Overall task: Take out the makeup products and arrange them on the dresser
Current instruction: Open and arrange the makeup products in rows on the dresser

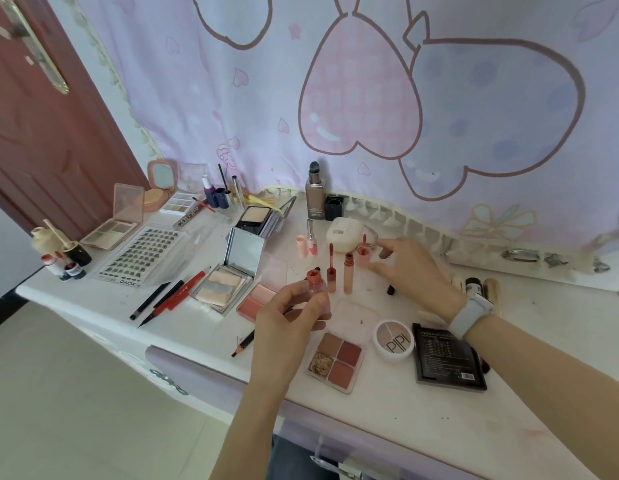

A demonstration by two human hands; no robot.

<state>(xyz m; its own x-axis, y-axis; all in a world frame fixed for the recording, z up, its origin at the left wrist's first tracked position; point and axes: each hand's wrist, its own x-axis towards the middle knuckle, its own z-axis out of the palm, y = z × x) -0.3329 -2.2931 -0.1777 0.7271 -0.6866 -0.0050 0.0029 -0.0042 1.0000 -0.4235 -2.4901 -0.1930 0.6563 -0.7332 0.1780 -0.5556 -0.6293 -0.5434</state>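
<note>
— What is hard to see here?

— The right hand (pixel 410 268) covers part of a small pink pot (pixel 363 255) behind the four-colour palette (pixel 337 361). Its fingers are spread and only lightly bent, and I cannot tell if they touch the pot. To the right of the palette, some tubes (pixel 481 289) are half hidden behind the wrist and its pale blue band (pixel 471 315).

— And the other hand?

— The left hand (pixel 289 318) is just left of and behind the palette. Its thumb and fingers grip a small clear pink bottle (pixel 315 289) with a coral top, held upright.

— What do the containers hold?

— The palette lies open on the dresser (pixel 422 420) and shows four pans: brown, two dark reds and one with gold glitter. Its clear lid (pixel 356 315) lies just behind it. The round pot (pixel 394 339) beside its right edge holds beige and brown sections. Behind the palette, two lip tint tubes (pixel 340 273) stand open, and further left a mirror compact (pixel 228 275) shows pale powder stripes.
</note>
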